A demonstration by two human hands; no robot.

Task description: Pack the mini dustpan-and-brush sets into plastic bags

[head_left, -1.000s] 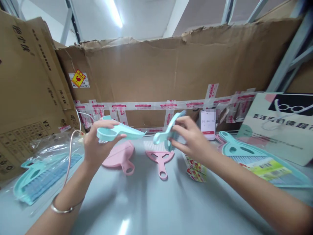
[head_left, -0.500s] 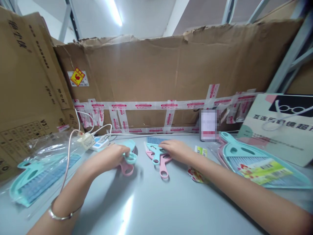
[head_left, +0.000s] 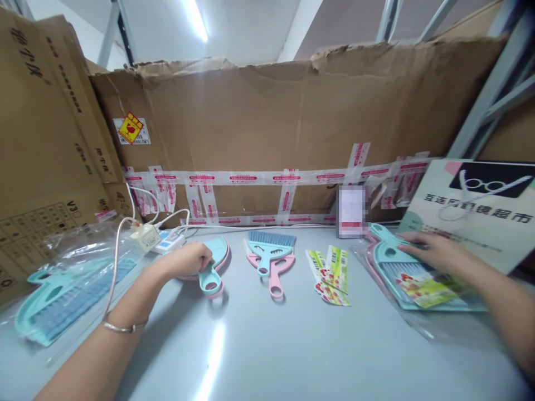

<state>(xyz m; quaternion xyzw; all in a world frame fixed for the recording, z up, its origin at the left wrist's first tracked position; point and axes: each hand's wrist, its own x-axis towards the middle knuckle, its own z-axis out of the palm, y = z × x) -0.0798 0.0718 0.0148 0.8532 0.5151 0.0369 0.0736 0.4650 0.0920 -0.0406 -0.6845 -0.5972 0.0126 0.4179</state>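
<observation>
Turquoise plastic brush now lies released; left hand touches turquoise plastic dustpan; right hand reaches bagged turquoise brush-and-dustpan set; both grips indeterminate.

A slim, shiny, silver-coloured bangle circles the left forearm, its narrow band rounded and smooth. The left hand, right hand and right forearm are bare.

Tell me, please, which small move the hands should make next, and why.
I would suggest that the right hand take a secure hold near the handle end of the turquoise set at the right, because its fingers lie over that end. The loose turquoise brush rests on a pink brush and seems to need no support.
</observation>
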